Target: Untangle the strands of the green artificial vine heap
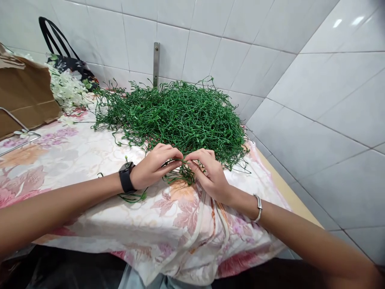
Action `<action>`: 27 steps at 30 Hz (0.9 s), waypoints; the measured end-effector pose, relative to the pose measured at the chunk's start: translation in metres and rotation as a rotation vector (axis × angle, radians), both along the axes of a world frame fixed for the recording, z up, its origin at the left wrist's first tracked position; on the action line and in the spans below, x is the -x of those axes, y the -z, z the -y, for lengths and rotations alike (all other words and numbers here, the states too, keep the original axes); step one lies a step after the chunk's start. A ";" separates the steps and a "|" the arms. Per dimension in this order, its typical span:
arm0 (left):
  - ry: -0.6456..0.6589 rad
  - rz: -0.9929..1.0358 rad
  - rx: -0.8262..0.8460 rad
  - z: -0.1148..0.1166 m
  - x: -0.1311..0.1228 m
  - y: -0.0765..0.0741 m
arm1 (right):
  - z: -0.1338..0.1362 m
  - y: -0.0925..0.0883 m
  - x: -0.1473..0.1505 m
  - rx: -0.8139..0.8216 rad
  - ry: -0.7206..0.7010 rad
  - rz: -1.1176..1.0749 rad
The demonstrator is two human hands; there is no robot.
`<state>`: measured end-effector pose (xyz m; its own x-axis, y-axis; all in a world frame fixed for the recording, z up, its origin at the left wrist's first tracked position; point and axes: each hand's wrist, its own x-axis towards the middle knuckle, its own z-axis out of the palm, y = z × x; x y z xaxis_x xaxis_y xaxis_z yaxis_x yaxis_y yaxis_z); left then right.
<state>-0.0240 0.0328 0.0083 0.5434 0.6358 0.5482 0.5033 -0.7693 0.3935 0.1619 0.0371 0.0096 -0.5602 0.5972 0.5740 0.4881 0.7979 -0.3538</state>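
Note:
A big tangled heap of green artificial flower stems (pixel 186 114) lies on the cloth in front of me. My left hand (pixel 158 164), with a black watch (pixel 126 177) at the wrist, pinches a thin green stem (pixel 184 160) between thumb and fingers. Close beside it, fingertips nearly touching, my right hand (pixel 209 172) pinches the same spot; a silvery bracelet (pixel 258 208) circles that wrist. Just below the fingers hangs or lies a small clump of stems (pixel 184 175). Which stem each hand grips is partly hidden by the fingers. A few loose stems (pixel 135 197) lie under my left wrist.
A floral tablecloth (pixel 99 224) covers the table. At the left stand a brown cardboard box (pixel 27 92) and a metal wire frame (pixel 30 136), with white artificial flowers (pixel 67 90) and a black floral bag (pixel 72 66) behind. Tiled walls (pixel 337 132) close off the back and right.

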 end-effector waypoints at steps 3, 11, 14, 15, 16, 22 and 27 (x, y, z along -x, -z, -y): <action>0.003 -0.024 -0.039 0.001 0.000 0.001 | 0.000 0.000 -0.001 -0.020 -0.029 0.040; 0.030 -0.079 -0.107 0.000 0.001 0.002 | -0.004 0.003 -0.001 -0.092 -0.023 0.104; 0.025 -0.134 -0.202 0.006 -0.002 0.001 | -0.004 0.004 -0.002 -0.176 -0.053 0.114; 0.026 -0.147 -0.245 0.009 -0.003 0.000 | -0.004 0.004 -0.003 -0.210 -0.070 0.116; 0.029 -0.158 -0.284 0.011 -0.004 0.000 | -0.004 0.004 -0.004 -0.251 -0.089 0.115; 0.043 -0.217 -0.398 0.018 -0.005 -0.001 | -0.002 0.000 -0.007 -0.535 -0.139 0.144; 0.003 -0.252 -0.523 0.011 0.001 -0.002 | -0.004 0.000 -0.006 -0.534 -0.228 0.166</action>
